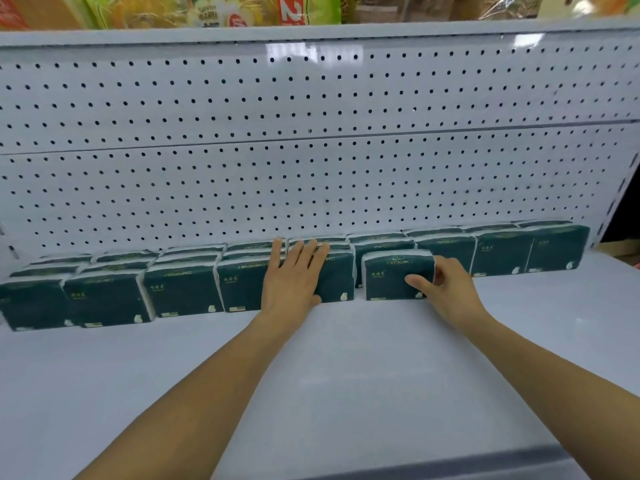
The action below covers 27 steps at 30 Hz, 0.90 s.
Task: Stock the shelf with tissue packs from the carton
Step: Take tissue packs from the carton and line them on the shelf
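Several dark green tissue packs (180, 292) stand in rows along the back of the white shelf (346, 358). My left hand (294, 275) lies flat, fingers straight, against the front of one pack in the front row. My right hand (446, 287) grips the right end of a single tissue pack (391, 275) standing on the shelf, thumb on its front face, fingers behind. This pack sits just right of the front row, in front of the back rows. The carton is not in view.
A white pegboard back panel (311, 150) rises behind the packs. The upper shelf (311, 29) carries bright packaged goods. Bare shelf surface stretches in front of the packs toward me, and to the right of the held pack.
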Available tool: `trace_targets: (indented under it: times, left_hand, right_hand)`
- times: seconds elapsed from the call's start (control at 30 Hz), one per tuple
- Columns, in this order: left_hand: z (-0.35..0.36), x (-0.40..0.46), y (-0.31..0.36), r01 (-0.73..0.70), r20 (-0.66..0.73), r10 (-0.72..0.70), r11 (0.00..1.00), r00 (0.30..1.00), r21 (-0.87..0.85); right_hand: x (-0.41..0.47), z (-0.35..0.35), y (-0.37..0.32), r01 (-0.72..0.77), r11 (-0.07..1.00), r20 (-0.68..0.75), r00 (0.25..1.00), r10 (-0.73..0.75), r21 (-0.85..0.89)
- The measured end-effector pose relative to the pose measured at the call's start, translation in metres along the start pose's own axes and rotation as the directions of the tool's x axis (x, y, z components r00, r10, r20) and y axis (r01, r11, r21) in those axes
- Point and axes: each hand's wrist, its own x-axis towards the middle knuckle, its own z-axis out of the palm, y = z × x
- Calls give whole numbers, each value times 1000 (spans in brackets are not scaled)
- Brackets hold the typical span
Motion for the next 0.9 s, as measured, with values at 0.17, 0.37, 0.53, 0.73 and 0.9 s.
trace_targets:
  times: [0.17, 0.37, 0.53, 0.73, 0.9]
  left_hand:
    - [2, 2, 3, 15, -23, -16, 1000, 1000, -21]
    - [4, 2, 3, 16, -45, -16, 1000, 999, -14]
    - [4, 1, 4, 16, -55, -16, 1000, 998, -6]
    - [-8, -4, 5, 41, -75, -47, 996, 996, -77]
    - [-21, -36, 7, 33, -316, -72, 992, 946, -125]
  right_hand:
    - [8, 12, -2, 7, 1000, -48, 999, -6, 30]
    - [12, 22, -6, -7, 999, -62, 998, 4, -51]
    - [15, 24, -5, -24, 990, -47, 999, 17, -138]
    - [3, 14, -10, 23, 992, -148, 988, -42, -125]
    - [-28, 8, -25, 374, 898, -169, 894, -416, -234]
